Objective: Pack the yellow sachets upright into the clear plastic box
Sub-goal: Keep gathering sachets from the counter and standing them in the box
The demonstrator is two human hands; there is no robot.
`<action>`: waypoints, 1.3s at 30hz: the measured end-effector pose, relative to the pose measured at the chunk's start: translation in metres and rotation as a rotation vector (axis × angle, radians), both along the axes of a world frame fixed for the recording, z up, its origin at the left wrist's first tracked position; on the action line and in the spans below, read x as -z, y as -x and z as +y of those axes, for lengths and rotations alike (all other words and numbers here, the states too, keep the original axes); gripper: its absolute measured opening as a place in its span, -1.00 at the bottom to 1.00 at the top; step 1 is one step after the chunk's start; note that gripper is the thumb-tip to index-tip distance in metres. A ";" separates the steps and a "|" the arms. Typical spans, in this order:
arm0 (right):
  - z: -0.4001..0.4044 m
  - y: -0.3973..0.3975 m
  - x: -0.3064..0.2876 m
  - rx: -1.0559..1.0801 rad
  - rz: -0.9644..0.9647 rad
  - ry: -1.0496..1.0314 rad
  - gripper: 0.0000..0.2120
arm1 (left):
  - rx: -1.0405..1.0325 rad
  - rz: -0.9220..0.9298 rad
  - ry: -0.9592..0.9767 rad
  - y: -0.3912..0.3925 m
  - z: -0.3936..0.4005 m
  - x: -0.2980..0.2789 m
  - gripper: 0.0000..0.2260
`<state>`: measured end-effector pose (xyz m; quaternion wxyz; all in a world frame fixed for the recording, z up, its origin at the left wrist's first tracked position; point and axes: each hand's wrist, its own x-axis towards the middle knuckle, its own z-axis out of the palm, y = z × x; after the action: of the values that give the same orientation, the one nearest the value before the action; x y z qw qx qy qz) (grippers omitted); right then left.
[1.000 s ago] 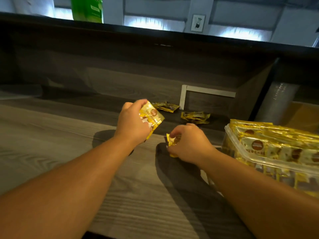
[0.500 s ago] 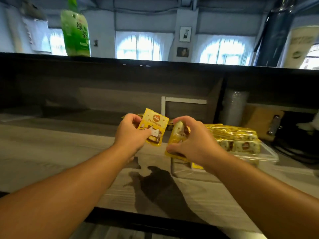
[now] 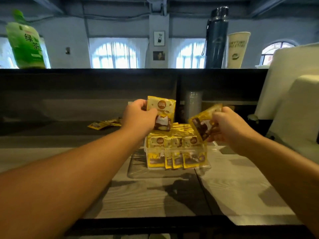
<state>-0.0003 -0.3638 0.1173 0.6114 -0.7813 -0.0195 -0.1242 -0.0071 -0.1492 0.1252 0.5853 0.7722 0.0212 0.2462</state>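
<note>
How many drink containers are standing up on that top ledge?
3: a green tea bottle at the far left, a dark flask right of centre, and a paper cup just right of the flask.

Both bare arms reach forward, raised above the counter. The left hand (image 3: 138, 116) pinches an upright sachet (image 3: 162, 112). The right hand (image 3: 231, 126) grips a tilted sachet (image 3: 203, 123).

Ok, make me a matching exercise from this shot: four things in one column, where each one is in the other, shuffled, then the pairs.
Things:
1. green bottle
2. dark flask
3. clear box
4. loose sachets

Places:
A. on the counter, under the two hands
B. top ledge, far left
C. lower shelf, left of the box
D. top ledge, beside the white cup

Pairs: 1-B, 2-D, 3-A, 4-C
</note>
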 end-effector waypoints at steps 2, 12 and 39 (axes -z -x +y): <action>-0.014 -0.007 0.005 0.073 -0.068 0.013 -0.93 | 0.007 -0.004 -0.029 -0.008 -0.013 -0.002 -0.87; -0.032 -0.023 0.013 0.134 -0.314 0.029 -0.83 | 0.013 -0.114 -0.389 -0.035 -0.055 0.002 -0.61; -0.024 -0.041 0.005 -0.123 -0.054 0.825 -0.79 | 0.062 -0.067 -0.498 -0.045 -0.039 0.008 -0.73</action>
<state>0.0407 -0.3881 0.1125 0.2527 -0.9545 -0.1305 -0.0897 0.0383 -0.1878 0.1174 0.3846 0.8843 -0.0832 0.2513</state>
